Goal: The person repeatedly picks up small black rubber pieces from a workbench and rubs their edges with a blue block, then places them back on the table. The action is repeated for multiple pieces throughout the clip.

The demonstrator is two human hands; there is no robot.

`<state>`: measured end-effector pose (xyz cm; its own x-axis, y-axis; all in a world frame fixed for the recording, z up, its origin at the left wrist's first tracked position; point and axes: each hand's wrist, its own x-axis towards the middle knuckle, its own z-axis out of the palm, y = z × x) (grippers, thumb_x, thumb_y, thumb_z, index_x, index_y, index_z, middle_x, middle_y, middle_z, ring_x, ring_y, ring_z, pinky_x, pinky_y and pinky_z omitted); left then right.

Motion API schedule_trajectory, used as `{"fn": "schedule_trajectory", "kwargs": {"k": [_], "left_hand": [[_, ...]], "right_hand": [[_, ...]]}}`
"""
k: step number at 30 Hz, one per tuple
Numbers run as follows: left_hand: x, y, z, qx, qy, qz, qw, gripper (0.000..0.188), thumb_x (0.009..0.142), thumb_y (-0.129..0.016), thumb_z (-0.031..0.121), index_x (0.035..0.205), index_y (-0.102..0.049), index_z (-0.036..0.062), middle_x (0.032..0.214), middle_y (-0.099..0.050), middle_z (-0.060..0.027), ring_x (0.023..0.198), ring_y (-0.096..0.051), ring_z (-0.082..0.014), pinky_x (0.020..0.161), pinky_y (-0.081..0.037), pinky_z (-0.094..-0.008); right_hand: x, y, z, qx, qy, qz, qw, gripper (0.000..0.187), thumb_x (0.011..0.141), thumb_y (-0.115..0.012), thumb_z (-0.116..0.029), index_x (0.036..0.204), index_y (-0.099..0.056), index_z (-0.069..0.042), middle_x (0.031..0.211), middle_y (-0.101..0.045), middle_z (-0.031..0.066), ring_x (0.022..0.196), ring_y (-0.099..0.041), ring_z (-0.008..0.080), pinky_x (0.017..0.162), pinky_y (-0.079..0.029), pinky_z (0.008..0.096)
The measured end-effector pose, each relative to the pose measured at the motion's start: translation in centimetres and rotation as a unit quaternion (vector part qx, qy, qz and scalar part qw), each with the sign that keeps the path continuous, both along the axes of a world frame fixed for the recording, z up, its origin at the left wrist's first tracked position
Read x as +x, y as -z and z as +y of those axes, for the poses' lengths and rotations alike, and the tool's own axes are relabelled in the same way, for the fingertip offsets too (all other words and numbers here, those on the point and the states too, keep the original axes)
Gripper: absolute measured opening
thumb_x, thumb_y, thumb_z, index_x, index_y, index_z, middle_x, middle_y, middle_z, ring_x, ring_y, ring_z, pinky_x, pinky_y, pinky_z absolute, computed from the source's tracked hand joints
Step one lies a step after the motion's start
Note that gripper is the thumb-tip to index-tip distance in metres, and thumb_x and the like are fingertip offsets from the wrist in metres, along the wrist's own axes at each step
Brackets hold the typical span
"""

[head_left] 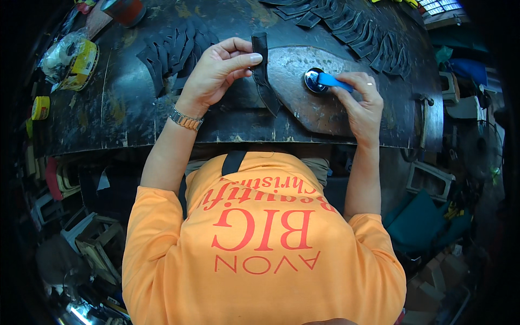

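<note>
Against the dark tabletop [130, 120], a black strip [261, 73] runs near-to-far, near end rightward.

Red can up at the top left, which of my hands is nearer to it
Left. Your left hand, pinching a black strip, is right of the red can and closer to you; your right hand, holding a blue handle, is much farther right.

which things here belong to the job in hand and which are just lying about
In use, apparently: black strip (left hand); blue-handled item (right hand); brown slab; probably the laid-out black pieces.

Just lying about, seemingly: red can; yellow container; plastic bag.
</note>
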<state>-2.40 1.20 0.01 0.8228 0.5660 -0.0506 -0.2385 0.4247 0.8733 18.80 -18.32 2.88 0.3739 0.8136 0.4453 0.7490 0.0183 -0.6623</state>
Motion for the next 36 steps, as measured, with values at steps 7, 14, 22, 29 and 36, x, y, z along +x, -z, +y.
{"fn": "schedule_trajectory", "kwargs": {"k": [7,14,22,29,36], "left_hand": [[0.4,0.2,-0.6,0.035,-0.009,0.013,0.999,0.018,0.081,-0.072,0.008,0.096,-0.063,0.0055,0.086,-0.065,-0.0023,0.076,-0.063,-0.0071,0.067,-0.053,-0.0193],[0.7,0.0,-1.2,0.049,-0.035,0.0,0.998,0.016,0.082,-0.071,0.007,0.095,-0.062,0.0056,0.085,-0.066,-0.0026,0.076,-0.063,-0.0072,0.068,-0.053,-0.0204],[0.4,-0.1,-1.6,0.069,-0.052,0.008,0.996,0.015,0.082,-0.069,0.005,0.095,-0.061,0.0065,0.083,-0.064,-0.0005,0.075,-0.062,-0.0063,0.067,-0.051,-0.0184],[0.4,0.2,-1.6,0.112,-0.075,0.011,0.991,0.015,0.082,-0.069,0.004,0.095,-0.062,0.0056,0.085,-0.064,-0.0008,0.08,-0.061,-0.0066,0.074,-0.05,-0.0192],[0.4,0.4,-1.6,0.093,-0.08,0.002,0.992,0.015,0.081,-0.07,0.005,0.095,-0.064,0.0037,0.086,-0.066,-0.0027,0.08,-0.062,-0.0076,0.075,-0.05,-0.0197]], "right_hand": [[-1.0,-0.2,0.8,-0.059,0.007,-0.086,0.994,0.019,0.07,-0.072,-0.003,0.088,-0.069,-0.007,0.083,-0.062,0.0062,0.084,-0.053,0.0219,0.075,-0.042,0.0323],[-3.4,-0.6,0.9,0.069,0.004,0.204,0.976,0.018,0.075,-0.071,-0.002,0.092,-0.066,-0.001,0.085,-0.062,0.0046,0.081,-0.055,0.0125,0.075,-0.043,0.0251],[-6.9,1.6,2.6,0.122,-0.002,0.229,0.966,0.02,0.077,-0.07,-0.001,0.096,-0.064,-0.002,0.086,-0.058,0.0039,0.08,-0.053,0.0121,0.075,-0.041,0.0234],[-7.5,1.5,3.4,0.125,0.003,0.181,0.976,0.02,0.076,-0.071,-0.001,0.095,-0.064,-0.002,0.086,-0.059,0.0055,0.079,-0.054,0.0143,0.074,-0.042,0.0248],[-7.7,1.4,3.5,0.103,-0.007,0.156,0.982,0.019,0.075,-0.071,0.0,0.092,-0.064,-0.002,0.082,-0.06,0.0059,0.076,-0.054,0.0153,0.07,-0.042,0.0265]]}}
